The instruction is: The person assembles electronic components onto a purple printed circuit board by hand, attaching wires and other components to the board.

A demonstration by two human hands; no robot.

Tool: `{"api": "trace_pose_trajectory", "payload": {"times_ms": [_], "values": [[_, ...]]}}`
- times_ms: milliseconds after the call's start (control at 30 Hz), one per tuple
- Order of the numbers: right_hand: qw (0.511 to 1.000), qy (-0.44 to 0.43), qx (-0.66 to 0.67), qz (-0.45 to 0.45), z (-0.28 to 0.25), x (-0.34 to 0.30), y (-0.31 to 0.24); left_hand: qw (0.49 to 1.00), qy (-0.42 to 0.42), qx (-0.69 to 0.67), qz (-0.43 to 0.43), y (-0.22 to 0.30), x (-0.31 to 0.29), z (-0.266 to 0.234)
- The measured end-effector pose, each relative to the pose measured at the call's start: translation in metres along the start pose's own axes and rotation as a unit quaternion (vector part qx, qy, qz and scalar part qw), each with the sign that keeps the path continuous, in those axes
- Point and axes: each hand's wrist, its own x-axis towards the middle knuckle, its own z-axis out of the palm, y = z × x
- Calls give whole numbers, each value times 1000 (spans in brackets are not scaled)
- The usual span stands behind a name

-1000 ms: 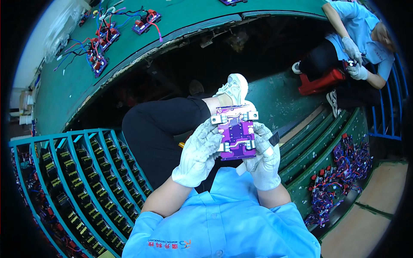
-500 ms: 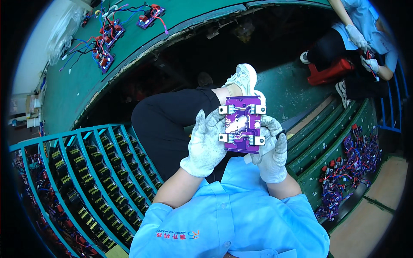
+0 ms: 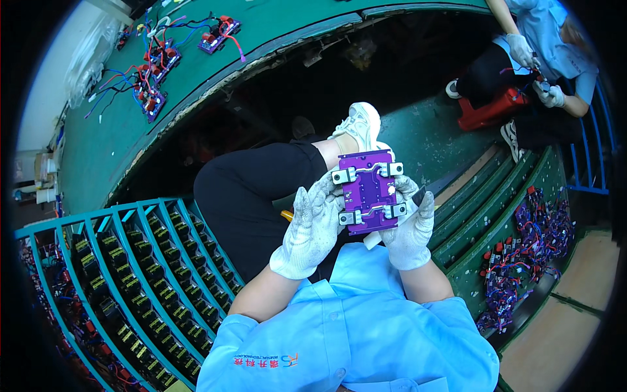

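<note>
A purple circuit board (image 3: 369, 189) with metal brackets at its corners is held up in front of my chest. My left hand (image 3: 307, 225), in a white glove with greyed fingertips, grips its left edge. My gloved right hand (image 3: 410, 228) closes on the right edge. A dark flat piece (image 3: 419, 195) pokes out by the right fingers; its kind cannot be made out. Below the board, a small white end (image 3: 373, 240) shows beside the right palm.
Several wired boards (image 3: 157, 65) lie on the green bench (image 3: 98, 153) at far left. A teal rack (image 3: 124, 212) with black parts stands at left. At right, a heap of wired boards (image 3: 522, 251) fills a green tray. A gloved co-worker (image 3: 548, 39) sits at far right by a red stool (image 3: 490, 111).
The board has tilted in my hands, and the bright glare on its middle is gone. My view has shifted slightly. The co-worker's hands have moved a little.
</note>
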Motion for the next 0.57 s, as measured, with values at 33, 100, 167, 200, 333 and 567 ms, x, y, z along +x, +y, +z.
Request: {"api": "trace_pose_trajectory", "payload": {"times_ms": [33, 100, 167, 200, 333, 567], "values": [[1000, 16, -16, -1, 1, -1, 1, 1000, 3, 14, 3, 1, 0, 2], [1000, 13, -6, 15, -1, -2, 0, 1000, 4, 28, 5, -1, 0, 3], [1000, 7, 3, 18, -9, -2, 0, 999, 24, 24, 0, -2, -1, 1], [1000, 1, 12, 21, -12, -2, 1, 999, 23, 27, 1, -2, -1, 3], [1000, -9, 16, 21, -14, -1, -2, 999, 1, 37, 6, -2, 2, 2], [987, 29, -156, -21, 12, 5, 1, 1000, 22, 7, 21, 12, 8, 16]]}}
